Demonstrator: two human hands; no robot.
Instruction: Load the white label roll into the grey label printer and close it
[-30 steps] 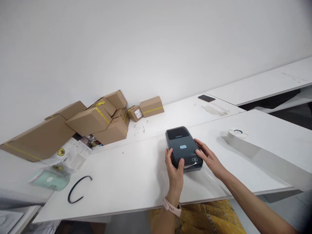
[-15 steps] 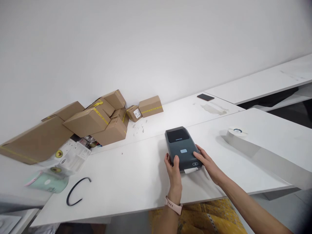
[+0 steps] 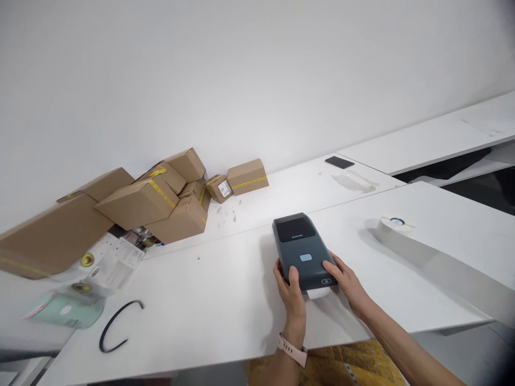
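Observation:
Both hands grip a dark blue-grey label printer [image 3: 304,247] over the white table. My left hand [image 3: 292,295] holds its lower left side, thumb on top and fingers along the edge. On the lower right side, my right hand [image 3: 346,280] has its thumb on the cover, with its other fingers partly hidden. A white paper strip [image 3: 319,292] sticks out of the printer's near end. To the right lies a roll of white labels [image 3: 396,225], its long loose strip trailing toward the near right edge.
Cardboard boxes [image 3: 137,202] with yellow tape are heaped at the back left against the wall. A dark phone [image 3: 339,162] lies at the back. On the left are a black curved band [image 3: 105,327], a mint-green pouch [image 3: 76,311] and printed packages [image 3: 116,264].
The view has shifted slightly, so the printer and hands appear a little lower. My grip on the printer looks the same.

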